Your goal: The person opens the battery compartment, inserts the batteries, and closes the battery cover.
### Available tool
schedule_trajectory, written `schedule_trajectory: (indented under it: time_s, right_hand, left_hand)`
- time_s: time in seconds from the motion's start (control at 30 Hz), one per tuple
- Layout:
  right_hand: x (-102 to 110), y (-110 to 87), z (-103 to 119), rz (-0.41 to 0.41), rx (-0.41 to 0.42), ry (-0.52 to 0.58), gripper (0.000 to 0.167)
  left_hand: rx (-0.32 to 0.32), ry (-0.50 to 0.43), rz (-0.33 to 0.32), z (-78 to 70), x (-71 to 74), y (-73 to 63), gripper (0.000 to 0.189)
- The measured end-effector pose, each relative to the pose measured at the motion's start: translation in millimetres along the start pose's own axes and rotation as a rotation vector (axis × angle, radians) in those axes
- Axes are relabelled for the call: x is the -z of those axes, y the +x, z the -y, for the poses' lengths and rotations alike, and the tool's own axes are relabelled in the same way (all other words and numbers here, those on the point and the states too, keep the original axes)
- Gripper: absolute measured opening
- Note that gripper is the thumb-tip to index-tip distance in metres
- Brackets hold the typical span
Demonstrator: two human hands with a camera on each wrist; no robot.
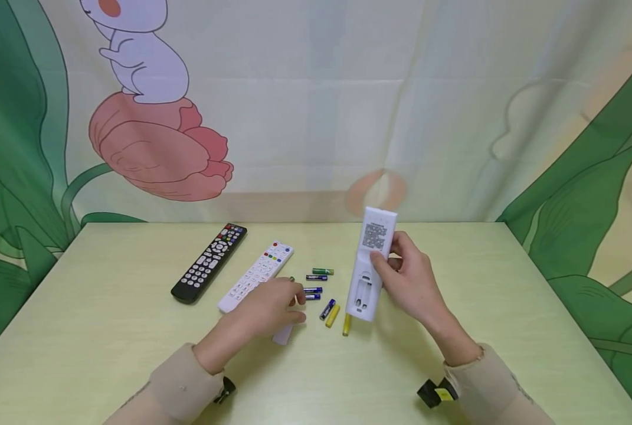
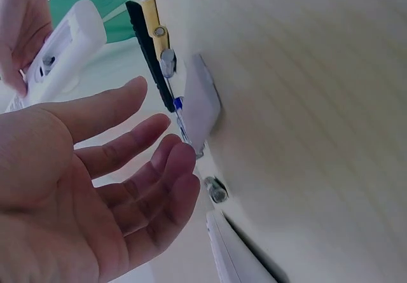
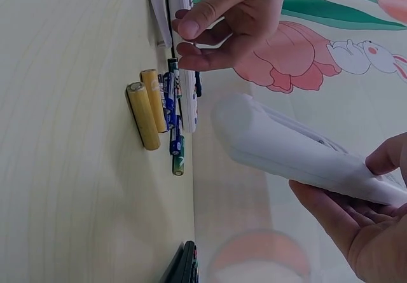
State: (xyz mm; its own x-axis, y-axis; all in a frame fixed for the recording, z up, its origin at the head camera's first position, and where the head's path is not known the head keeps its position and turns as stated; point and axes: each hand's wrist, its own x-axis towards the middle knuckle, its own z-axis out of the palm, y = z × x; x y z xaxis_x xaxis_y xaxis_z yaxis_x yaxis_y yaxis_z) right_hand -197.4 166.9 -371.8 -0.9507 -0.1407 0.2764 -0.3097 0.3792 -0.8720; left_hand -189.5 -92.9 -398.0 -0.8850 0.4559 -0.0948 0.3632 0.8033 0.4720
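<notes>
My right hand [image 1: 413, 280] grips a white remote control [image 1: 378, 218] above the table, its back turned up and thumb across it. The battery compartment [image 1: 364, 292] is uncovered, and no batteries show inside. My left hand [image 1: 270, 307] hovers close over a white battery cover [image 1: 282, 336] on the table, fingers loosely bent. In the left wrist view, nothing sits between those fingers, and the cover [image 2: 200, 102] lies beyond their tips. Between the hands lie several small batteries: blue ones [image 1: 327, 309], yellow ones [image 1: 333, 316] and a green one [image 1: 323, 271]. The left hand partly hides some.
A second white remote [image 1: 259, 268] lies keys up, partly under the left hand. Left of it is a black remote [image 1: 206, 268], also keys up. A printed curtain [image 1: 305, 118] hangs behind the table's back edge. A dark narrow object [image 3: 187, 264] shows low in the right wrist view.
</notes>
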Motion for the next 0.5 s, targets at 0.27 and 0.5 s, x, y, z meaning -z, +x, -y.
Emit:
schedule_trajectory:
  time_s: [0.27, 0.5]
  right_hand:
    - [2.3, 0.5, 0.1, -0.009, -0.005, -0.012, 0.032]
    - [2.1, 0.5, -1.5, -0.018, -0.010, -0.008, 0.031]
  left_hand:
    - [-0.077, -0.005, 0.065, -9.4, -2.0, 7.2, 0.025]
    - [-0.233, 0.042, 0.092, -14.5, -9.0, 13.0, 0.031]
